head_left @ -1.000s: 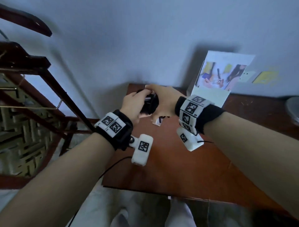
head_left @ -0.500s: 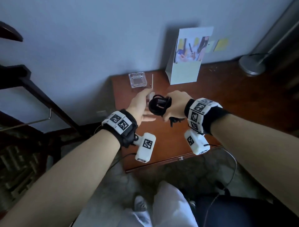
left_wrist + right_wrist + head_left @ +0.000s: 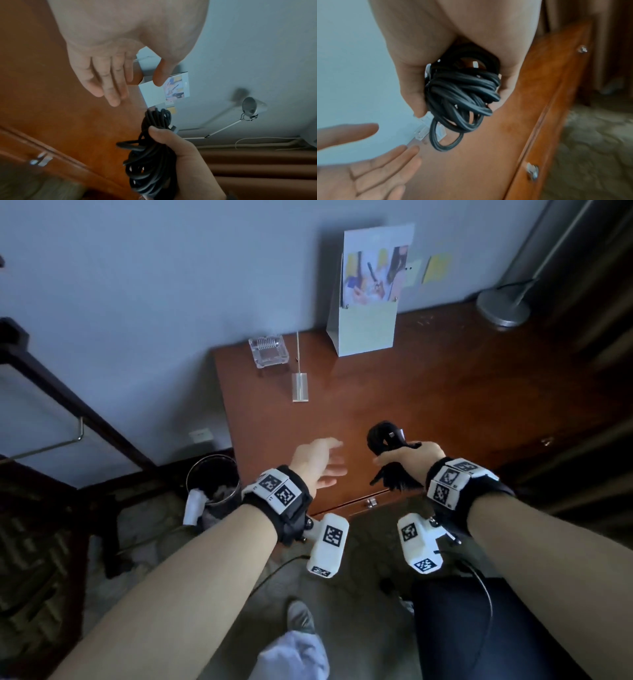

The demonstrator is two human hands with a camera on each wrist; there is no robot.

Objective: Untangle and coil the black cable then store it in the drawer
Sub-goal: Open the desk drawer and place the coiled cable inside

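The black cable (image 3: pixel 383 436) is wound into a coil, and my right hand (image 3: pixel 394 455) grips it above the front part of the wooden table (image 3: pixel 428 392). In the right wrist view the coil (image 3: pixel 460 97) sits between thumb and fingers, with loops hanging below. My left hand (image 3: pixel 329 460) hovers just left of the coil with fingers straight and holds nothing. Seen from the left wrist, its fingers (image 3: pixel 106 83) are spread above the tabletop and apart from the coil (image 3: pixel 150 155). The drawer front with its metal knob (image 3: pixel 370 502) lies under the table's front edge and looks closed.
On the table's far side stand a glass ashtray (image 3: pixel 269 350), a clear sign holder (image 3: pixel 300 386), a brochure stand (image 3: pixel 366 313) and a lamp base (image 3: pixel 503 306). A waste bin (image 3: pixel 212 484) is on the floor at the left. A second knob (image 3: pixel 582 49) shows further along.
My left hand has let go of the coil and moved away to the left. My right hand alone now holds the coil, drawn back toward the table's front edge.
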